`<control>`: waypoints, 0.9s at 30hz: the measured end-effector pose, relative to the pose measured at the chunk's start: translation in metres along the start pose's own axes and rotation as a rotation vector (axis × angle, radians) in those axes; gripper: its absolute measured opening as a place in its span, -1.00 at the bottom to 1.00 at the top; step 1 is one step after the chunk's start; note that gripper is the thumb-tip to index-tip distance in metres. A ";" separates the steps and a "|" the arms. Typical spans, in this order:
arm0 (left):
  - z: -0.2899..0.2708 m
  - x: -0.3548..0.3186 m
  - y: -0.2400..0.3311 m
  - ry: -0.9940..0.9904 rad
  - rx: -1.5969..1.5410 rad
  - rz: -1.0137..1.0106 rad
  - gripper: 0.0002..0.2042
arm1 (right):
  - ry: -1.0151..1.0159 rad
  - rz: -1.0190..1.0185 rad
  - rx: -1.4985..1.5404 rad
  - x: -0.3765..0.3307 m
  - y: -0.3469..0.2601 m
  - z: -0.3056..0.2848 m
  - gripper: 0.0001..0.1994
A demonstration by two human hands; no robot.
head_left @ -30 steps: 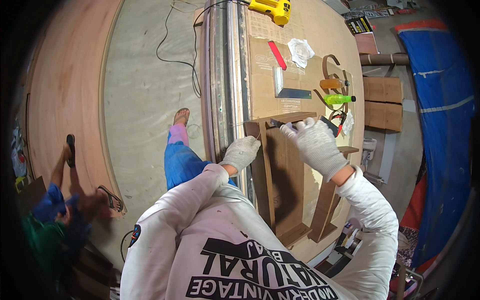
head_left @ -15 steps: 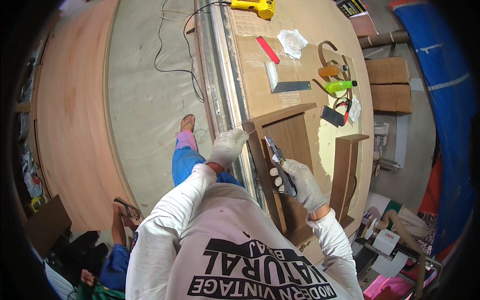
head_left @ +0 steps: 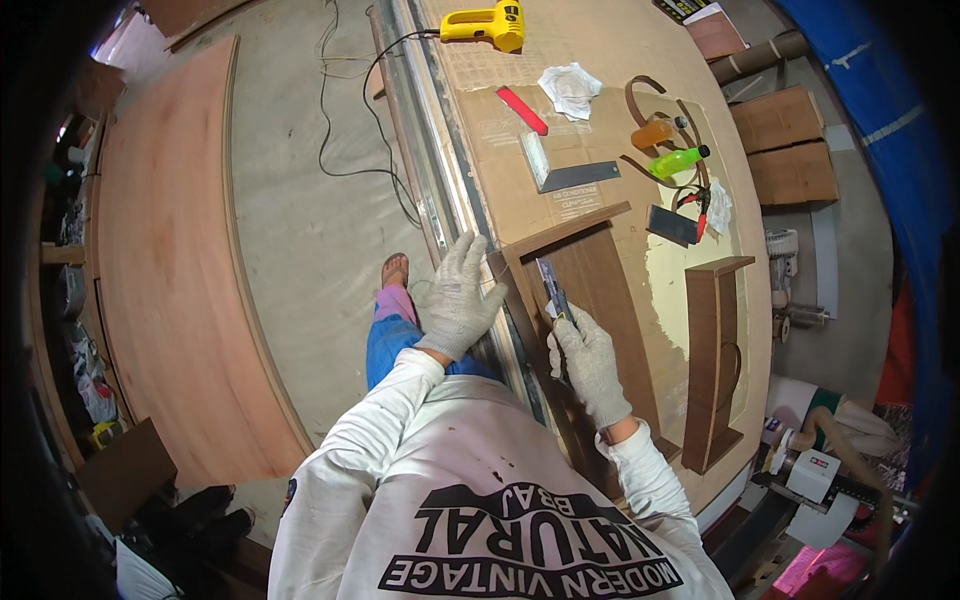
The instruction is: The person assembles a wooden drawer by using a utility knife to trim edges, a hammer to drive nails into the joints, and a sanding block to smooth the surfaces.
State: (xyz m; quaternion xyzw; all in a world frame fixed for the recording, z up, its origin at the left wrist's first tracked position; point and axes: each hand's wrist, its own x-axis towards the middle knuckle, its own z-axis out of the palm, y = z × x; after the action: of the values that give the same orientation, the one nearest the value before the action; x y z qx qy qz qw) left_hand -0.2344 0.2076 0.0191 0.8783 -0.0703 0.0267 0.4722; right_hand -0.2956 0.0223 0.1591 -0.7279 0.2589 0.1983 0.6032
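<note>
At the near edge of the workbench [head_left: 730, 300], my gloved left hand [head_left: 460, 305] now lies with fingers extended and nothing visible in its grasp; half a second ago it was closed at the frame's edge. Whether it presses on the edge strips [head_left: 432, 210], I cannot tell. My gloved right hand [head_left: 592, 365] stays curled firmly around a utility knife [head_left: 552, 290], tip pointing away from me, over the brown wooden frame [head_left: 575, 228] on the bench. Dark block lettering crosses my white shirt [head_left: 450, 420], and small print marks the cardboard [head_left: 490, 170]. I count two bottles, one orange [head_left: 655, 132] and one green [head_left: 678, 162], two crumpled white papers [head_left: 570, 92], one metal square [head_left: 580, 177] and one yellow power tool [head_left: 485, 25].
</note>
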 end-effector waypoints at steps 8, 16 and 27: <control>0.010 0.030 0.000 -0.521 -0.328 -0.589 -0.20 | -0.047 0.127 0.347 -0.014 -0.007 -0.014 -0.64; 0.009 -0.032 0.004 0.158 0.045 0.107 -0.50 | -0.102 0.100 0.409 -0.024 -0.017 -0.034 -0.64; -0.002 -0.052 0.053 -0.446 -0.702 -0.391 -0.56 | -0.016 -0.042 -0.051 -0.023 0.010 -0.017 -0.65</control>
State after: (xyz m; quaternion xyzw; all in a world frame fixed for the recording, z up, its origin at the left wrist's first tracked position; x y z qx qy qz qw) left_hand -0.2935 0.1851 0.0583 0.6463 -0.0082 -0.2781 0.7105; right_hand -0.3201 0.0077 0.1689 -0.7468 0.2337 0.1981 0.5903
